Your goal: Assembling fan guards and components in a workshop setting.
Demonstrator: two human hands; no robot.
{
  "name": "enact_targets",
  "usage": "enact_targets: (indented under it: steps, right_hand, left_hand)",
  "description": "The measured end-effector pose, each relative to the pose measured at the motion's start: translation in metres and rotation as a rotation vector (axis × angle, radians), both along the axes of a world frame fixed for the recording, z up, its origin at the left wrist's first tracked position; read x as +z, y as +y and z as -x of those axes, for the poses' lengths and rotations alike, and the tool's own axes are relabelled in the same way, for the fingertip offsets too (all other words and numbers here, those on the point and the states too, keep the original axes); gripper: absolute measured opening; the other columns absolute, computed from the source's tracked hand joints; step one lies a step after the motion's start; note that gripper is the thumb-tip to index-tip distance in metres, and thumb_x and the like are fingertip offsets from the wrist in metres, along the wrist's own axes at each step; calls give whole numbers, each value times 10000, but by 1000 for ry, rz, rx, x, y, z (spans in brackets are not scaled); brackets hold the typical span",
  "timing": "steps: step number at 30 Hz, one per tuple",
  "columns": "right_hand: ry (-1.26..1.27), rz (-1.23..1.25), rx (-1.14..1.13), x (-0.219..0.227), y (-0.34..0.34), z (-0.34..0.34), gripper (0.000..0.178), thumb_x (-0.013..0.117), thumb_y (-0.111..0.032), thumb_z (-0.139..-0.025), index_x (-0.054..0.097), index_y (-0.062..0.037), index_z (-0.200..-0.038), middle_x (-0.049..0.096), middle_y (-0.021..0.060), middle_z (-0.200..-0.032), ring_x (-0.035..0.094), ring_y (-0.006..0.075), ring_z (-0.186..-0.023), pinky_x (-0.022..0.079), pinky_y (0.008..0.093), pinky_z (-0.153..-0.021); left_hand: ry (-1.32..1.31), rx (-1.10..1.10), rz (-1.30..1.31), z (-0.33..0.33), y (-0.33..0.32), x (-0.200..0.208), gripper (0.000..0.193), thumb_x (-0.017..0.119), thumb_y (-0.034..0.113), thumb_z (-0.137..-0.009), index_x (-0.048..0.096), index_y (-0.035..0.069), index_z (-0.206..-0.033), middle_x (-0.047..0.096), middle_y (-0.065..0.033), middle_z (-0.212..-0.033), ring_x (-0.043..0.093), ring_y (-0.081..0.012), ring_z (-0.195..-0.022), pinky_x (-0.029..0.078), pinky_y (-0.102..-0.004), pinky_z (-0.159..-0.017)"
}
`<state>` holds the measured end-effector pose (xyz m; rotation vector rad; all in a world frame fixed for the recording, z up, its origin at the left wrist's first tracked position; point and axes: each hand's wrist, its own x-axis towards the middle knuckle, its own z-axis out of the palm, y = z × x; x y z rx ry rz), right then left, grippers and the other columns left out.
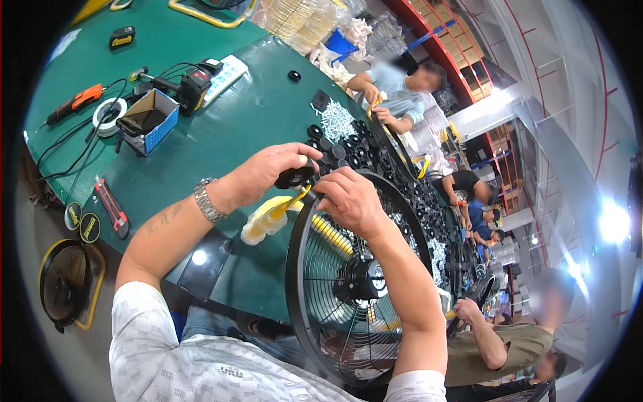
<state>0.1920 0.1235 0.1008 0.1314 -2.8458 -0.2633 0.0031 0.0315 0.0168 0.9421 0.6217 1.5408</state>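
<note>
My left hand (273, 169) holds a small round black knob (293, 177) just above the top rim of a black wire fan guard (321, 281) that stands on edge against the green table. My right hand (349, 199) is closed on the guard's upper rim, right beside the knob. A yellow squeeze bottle (268, 220) with a thin yellow nozzle lies on the table under my left hand, its tip pointing up toward the rim. The black fan hub (365, 280) shows through the wires. A metal watch is on my left wrist.
Green table (221, 134) carries several black knobs (351, 151), a pile of screws (337, 120), a cardboard box (149, 120), a cordless driver (191, 86), a red cutter (110, 206), tape roll. Other people work along the far and right sides. Another fan (65, 281) stands on the floor left.
</note>
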Motion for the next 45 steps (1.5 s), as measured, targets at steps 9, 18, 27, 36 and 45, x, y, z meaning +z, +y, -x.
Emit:
enact_targets:
  steps: [9, 18, 27, 36, 45]
  right_hand:
    - [59, -126, -108, -27, 8, -13, 261, 717, -289, -778, 562, -79, -781, 552, 59, -735, 571, 236, -762, 487, 348, -654]
    - [100, 34, -164, -55, 11, -41, 233, 709, -224, -764, 586, -59, -873, 596, 87, -808, 610, 289, -791, 511, 396, -683]
    - [165, 78, -63, -58, 9, -50, 279, 699, -259, -788, 564, -52, -918, 585, 77, -858, 594, 272, -804, 517, 381, -676]
    - [169, 194, -46, -53, -1, -53, 271, 692, -312, -798, 609, -54, -800, 633, 81, -879, 617, 281, -894, 539, 401, -706]
    - [12, -25, 3, -2, -13, -69, 202, 681, -292, -785, 614, -107, -830, 574, 37, -851, 575, 232, -877, 513, 365, -679]
  left_hand:
    - [219, 217, -105, -32, 2, -1, 403, 422, 388, -1039, 618, 47, -1127, 624, -17, -1019, 563, -83, -894, 463, -250, -847]
    - [234, 96, 94, -31, 17, -34, 499, 434, 478, -1019, 624, 43, -1174, 621, -29, -899, 604, -93, -838, 523, -251, -797]
    - [933, -111, 25, -17, 50, -37, 470, 566, 167, -924, 533, 88, -1386, 654, -69, -1155, 602, -93, -972, 487, -288, -894]
    - [1289, -62, -469, -44, 57, -17, 604, 814, 249, -730, 569, 145, -1271, 668, -136, -1124, 634, -354, -1006, 506, -386, -860]
    - [1539, 234, -344, -64, 11, -24, 135, 673, 206, -784, 628, 100, -854, 661, -151, -778, 627, -384, -740, 492, -474, -649]
